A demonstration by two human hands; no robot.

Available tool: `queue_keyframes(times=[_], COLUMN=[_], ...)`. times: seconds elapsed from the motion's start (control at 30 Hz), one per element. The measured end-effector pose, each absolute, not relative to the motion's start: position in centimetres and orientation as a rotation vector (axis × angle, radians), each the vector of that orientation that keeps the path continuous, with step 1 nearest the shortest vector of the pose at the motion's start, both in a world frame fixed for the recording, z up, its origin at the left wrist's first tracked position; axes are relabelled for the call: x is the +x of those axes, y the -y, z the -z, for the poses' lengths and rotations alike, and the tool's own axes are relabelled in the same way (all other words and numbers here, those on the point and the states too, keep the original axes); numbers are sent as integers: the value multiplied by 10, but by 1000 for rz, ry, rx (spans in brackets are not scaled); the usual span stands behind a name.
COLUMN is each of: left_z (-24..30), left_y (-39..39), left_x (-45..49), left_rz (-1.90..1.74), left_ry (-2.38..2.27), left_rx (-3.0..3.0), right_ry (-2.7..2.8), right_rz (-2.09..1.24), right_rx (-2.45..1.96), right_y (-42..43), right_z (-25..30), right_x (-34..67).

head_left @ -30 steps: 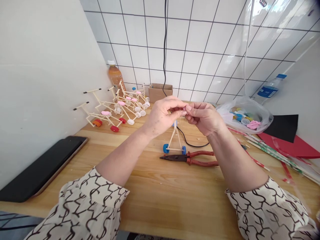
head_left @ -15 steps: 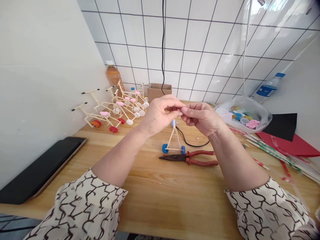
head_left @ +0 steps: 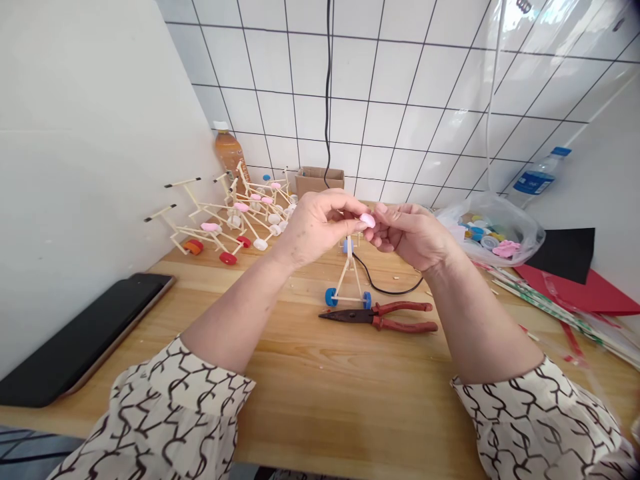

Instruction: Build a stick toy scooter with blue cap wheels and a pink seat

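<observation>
Between my fingertips is a small pink oval clay piece point(head_left: 367, 221). My left hand point(head_left: 327, 223) pinches its left side between thumb and fingers. My right hand point(head_left: 407, 233) has its fingers curled, with thumb and fingertips at the piece's right edge. Below my hands stands a stick frame point(head_left: 345, 273) with blue bottle-cap wheels, its upper part hidden by my fingers. Just in front of its wheels lie long-nose pliers point(head_left: 377, 316) with red handles.
Several stick tricycles point(head_left: 230, 213) with cap wheels and pink seats stand at left, by an orange drink bottle point(head_left: 230, 153). A black phone-like slab point(head_left: 85, 340) lies nearer. Right are a bag of caps point(head_left: 487, 230), a water bottle point(head_left: 540, 175), red paper point(head_left: 595, 300) and straws point(head_left: 565, 313).
My right hand has shifted slightly right, and its thumb has lifted off the pink piece, which now shows between my hands. The left hand stays nearly in place.
</observation>
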State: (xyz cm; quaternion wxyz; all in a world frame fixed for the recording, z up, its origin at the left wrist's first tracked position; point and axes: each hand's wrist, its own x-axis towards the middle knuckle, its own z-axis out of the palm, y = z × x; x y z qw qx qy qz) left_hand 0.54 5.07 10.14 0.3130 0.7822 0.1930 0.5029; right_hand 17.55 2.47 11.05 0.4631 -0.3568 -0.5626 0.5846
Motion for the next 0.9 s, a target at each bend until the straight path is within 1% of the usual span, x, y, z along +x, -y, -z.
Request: queue_keyframes(times=[0.23,0.37,0.5,0.6,0.77,0.9], left_z=[-100,-99,-98,-98,-100,-101], left_y=[-49,-49,-50,-50,-47,-46], left_x=[8,7,7,7,8,7], left_rz=[-1387,-1370,-1426,-1459,-1374,-1400], left_ry=[-554,-548,-540,-549,-545,-576], left_rx=[2005,2068,2138,2147,2045,2126], right_ry=[1393,1421,1418,1415,1443,1458], right_rz=[-1394,-1339,-1303,-1320,-1360,-1354], right_rx=[-969,-984,-988,-1005,-960,-946], right_y=[-23,-25,-25,-23,-21,-22], right_z=[-114,-111,-110,-112,-116,-116], right_x=[177,175,172,172,176,176])
